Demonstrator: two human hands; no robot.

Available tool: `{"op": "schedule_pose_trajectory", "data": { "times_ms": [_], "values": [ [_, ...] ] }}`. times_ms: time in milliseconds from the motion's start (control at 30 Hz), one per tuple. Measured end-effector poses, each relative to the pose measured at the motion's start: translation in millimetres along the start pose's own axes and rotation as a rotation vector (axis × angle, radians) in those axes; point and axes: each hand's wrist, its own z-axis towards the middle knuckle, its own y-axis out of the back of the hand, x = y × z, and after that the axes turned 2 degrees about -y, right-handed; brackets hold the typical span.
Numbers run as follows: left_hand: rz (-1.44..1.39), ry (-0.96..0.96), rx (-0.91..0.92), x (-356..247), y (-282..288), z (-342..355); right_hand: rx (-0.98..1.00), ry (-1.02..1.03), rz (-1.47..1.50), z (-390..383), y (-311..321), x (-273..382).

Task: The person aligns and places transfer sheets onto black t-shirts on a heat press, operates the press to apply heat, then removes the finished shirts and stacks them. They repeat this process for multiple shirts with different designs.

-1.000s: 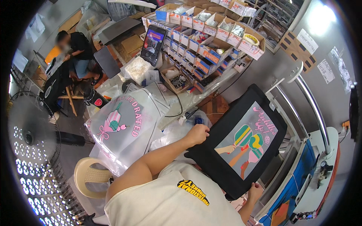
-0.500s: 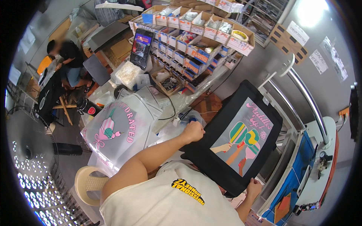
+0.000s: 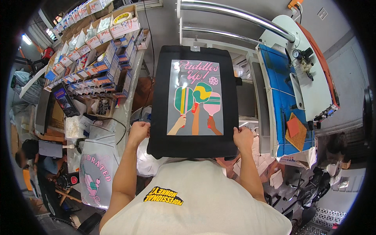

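Note:
Black cloth (image 3: 160, 145) lies flat and taut over a board in front of me. It may be a garment or a bag; its kind does not show. On it rests a shiny transfer film (image 3: 174, 105) printed with three hands raising paddles, a ball and pink lettering. My left hand (image 3: 140, 132) is closed at the cloth's left edge, its fingertips pinching the black fabric. At the lower right edge, my right hand (image 3: 243, 138) has curled fingers gripping the fabric, thumb toward the top. Neither hand touches the film.
A press with chrome bars (image 3: 239, 17) and a white top (image 3: 280, 33) stands at right. Beside it, a blue-covered bed (image 3: 278, 102) carries an orange pad (image 3: 295, 133). Parts bins (image 3: 94, 70), a phone (image 3: 64, 100) and a printed clear sheet (image 3: 96, 172) are left.
My view has turned right, so the cloth now sits straight ahead and the bins and phone have shifted left. Both hands are still at the cloth's side edges.

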Motion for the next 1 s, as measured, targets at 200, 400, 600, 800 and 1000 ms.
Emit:
{"op": "schedule_pose_trajectory", "data": {
  "times_ms": [200, 400, 600, 800, 1000],
  "values": [
    [0.226, -0.152, -0.221, 13.9, -10.3, -9.6, 0.044, -0.013, 0.042, -3.7, 4.7, 5.9],
    [0.358, -0.301, -0.371, -6.4, -31.4, -39.0, 0.028, -0.019, 0.121, -10.8, 5.4, -0.3],
    [0.436, -0.205, -0.282, -11.6, -18.3, -36.4, -0.045, 0.031, -0.008, -15.8, -2.9, 6.7],
    [0.226, -0.233, -0.193, 32.2, -5.0, 12.5, 0.045, -0.054, 0.254, -3.0, -17.0, -12.0],
    [-0.670, 0.299, 0.212, 36.0, -25.3, 59.6, -0.124, 0.111, 0.378, -7.1, -40.0, -17.4]
  ]
}}
